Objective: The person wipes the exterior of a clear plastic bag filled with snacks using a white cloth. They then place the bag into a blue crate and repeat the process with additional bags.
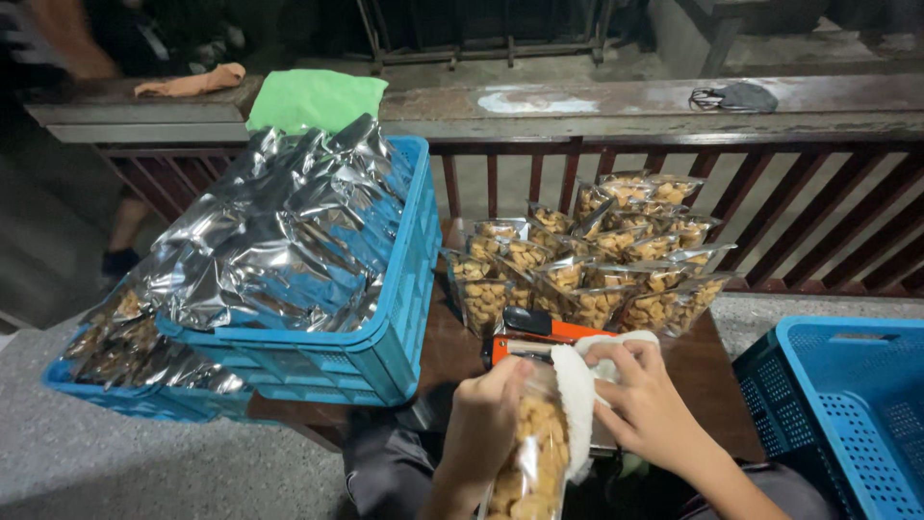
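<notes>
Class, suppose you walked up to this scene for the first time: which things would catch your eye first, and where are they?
The blue crate heaped with shiny silver pouches at left stands out most. Behind the hands, clear bags of snacks stand in rows on the brown table. In front, the left hand holds a filled clear bag while the right hand holds a white cloth against it.

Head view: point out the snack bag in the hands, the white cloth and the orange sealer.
snack bag (534, 453), head view, its clear front.
white cloth (577, 400), head view, its folded middle.
orange sealer (563, 332), head view, its orange arm.

Upright clear snack pouch (531, 462), cloth-wrapped (580, 395) top
</notes>
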